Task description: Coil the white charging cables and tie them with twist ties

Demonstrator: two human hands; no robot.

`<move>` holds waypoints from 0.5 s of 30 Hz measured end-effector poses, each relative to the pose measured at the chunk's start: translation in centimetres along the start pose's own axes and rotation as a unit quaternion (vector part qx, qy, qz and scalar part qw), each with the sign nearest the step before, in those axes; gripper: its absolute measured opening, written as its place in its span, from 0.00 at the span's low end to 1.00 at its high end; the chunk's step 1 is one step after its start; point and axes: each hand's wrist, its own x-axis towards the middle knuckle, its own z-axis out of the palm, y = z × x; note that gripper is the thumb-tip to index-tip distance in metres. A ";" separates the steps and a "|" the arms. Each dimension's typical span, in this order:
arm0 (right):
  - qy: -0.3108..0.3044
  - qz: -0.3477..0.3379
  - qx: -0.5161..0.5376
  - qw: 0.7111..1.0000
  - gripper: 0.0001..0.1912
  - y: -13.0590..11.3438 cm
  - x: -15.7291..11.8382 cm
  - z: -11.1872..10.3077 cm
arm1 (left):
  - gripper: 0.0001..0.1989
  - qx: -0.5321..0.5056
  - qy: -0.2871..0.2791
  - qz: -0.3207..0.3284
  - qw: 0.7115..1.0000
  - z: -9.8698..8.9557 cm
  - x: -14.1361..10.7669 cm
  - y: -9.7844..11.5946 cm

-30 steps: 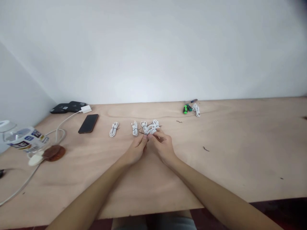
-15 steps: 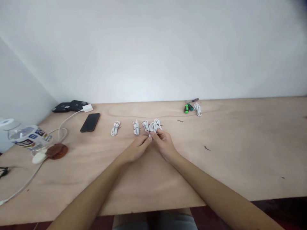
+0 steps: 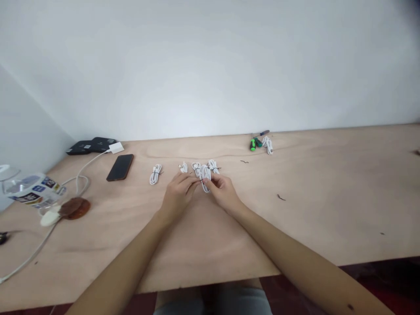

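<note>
Cable coil point(image 3: 205, 178) now upright between hands point(image 3: 179, 197) point(image 3: 223, 194)

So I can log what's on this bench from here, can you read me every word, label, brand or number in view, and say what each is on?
No text is legible anywhere in this view.
The printed label on the clear plastic bottle shows dark lettering, too blurred to read.
The white rectangular charger block, black smartphone and coiled white cables show no readable markings.

Single head-worn view, facing forward and down. Looks closely on the left hand point(image 3: 179, 197) and right hand point(image 3: 223, 192), across a pale plywood worktop point(image 3: 315, 210) toward a white wall point(image 3: 210, 65).
</note>
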 end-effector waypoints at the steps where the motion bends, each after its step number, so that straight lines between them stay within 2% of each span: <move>1: 0.002 -0.003 -0.003 1.000 0.18 -0.1 0.0 0.0 | 0.07 0.019 -0.004 -0.003 1.000 -0.1 0.1 0.1; 5: 0.008 -0.009 -0.001 1.000 0.16 -0.2 -0.1 0.0 | 0.08 0.078 -0.006 -0.001 0.997 -0.1 0.4 0.3; 8: 0.005 -0.014 0.011 1.000 0.16 -0.1 -0.1 0.1 | 0.09 0.056 -0.023 0.018 0.998 -0.1 0.5 0.2; 10: -0.005 -0.017 0.008 1.000 0.17 0.1 -0.1 0.2 | 0.09 0.037 -0.032 0.007 0.999 -0.1 0.4 0.3; 13: -0.020 -0.036 -0.043 0.998 0.16 0.3 -0.1 -0.1 | 0.10 -0.006 -0.050 -0.057 0.997 -0.2 0.4 0.6; 15: -0.027 -0.074 -0.105 0.991 0.13 0.2 -0.1 -0.6 | 0.11 -0.060 -0.073 -0.136 0.986 -0.2 0.4 0.7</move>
